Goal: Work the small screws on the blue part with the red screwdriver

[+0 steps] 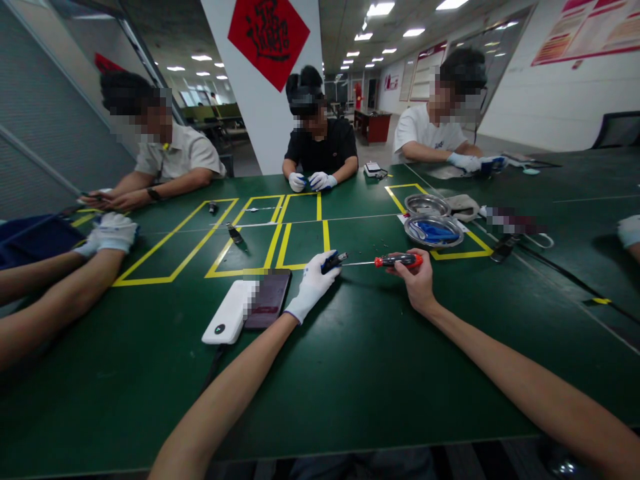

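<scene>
My left hand (315,285), in a white glove, is closed around a small black device (334,262) whose kind I cannot make out. Bare and ungloved, my right hand (417,280) grips a screwdriver (399,261) by its red and black handle. The thin shaft points left, and its tip is at or close to the black device; contact is too small to tell. Just left of my gloved hand lie a white power bank (230,313) and a dark phone (269,300). A few tiny bits, perhaps screws, are scattered on the table beyond the screwdriver.
Yellow tape outlines (241,272) mark the green table (320,400). Two metal bowls (434,241) stand right of centre, the nearer one holding something blue. Small dark pieces (234,233) stand inside the outlines. Co-workers sit opposite, and another person's gloved hands (113,233) rest at left.
</scene>
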Demonstrator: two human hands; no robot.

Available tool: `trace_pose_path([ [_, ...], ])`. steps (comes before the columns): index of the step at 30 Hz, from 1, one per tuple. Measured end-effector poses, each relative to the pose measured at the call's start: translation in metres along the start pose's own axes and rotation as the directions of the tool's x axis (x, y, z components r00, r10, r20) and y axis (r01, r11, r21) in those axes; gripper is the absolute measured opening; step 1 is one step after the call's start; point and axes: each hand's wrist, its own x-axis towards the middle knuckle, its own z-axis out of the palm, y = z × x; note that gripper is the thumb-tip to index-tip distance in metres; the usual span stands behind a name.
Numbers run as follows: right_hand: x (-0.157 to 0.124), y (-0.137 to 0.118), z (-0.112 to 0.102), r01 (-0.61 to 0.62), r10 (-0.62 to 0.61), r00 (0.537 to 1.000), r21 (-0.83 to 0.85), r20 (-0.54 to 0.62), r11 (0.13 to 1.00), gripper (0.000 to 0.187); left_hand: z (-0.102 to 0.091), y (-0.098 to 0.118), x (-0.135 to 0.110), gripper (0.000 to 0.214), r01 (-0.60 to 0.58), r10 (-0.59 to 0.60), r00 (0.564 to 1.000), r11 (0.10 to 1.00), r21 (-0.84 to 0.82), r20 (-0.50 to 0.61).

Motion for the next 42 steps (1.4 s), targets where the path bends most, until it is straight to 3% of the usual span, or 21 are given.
trace_pose_path([
  [17, -0.0005, -0.0038, 0.0011, 0.012, -0.013, 0.999, -0.014, -0.031, 1.0, 0.043, -0.001, 0.0001, 0.0001, 0.045, 0.002, -0.002, 1.0, 0.999, 0.032, 0.0],
  [36, -0.0005, -0.0051, -0.0015, 0.009, -0.013, 0.997, 0.045, 0.071, 0.999, 0.043, -0.0016, -0.0031, -0.0017, 0.045, -0.073, 0.065, 0.996, 0.989, 0.131, 0.06],
  [42, 0.0036, -0.0023, -0.0066, -0.002, 0.0, 1.0, -0.167, -0.013, 0.986, 0.041, -0.0009, -0.0048, -0.0017, 0.044, -0.08, 0.066, 0.995, 0.972, 0.219, 0.068],
])
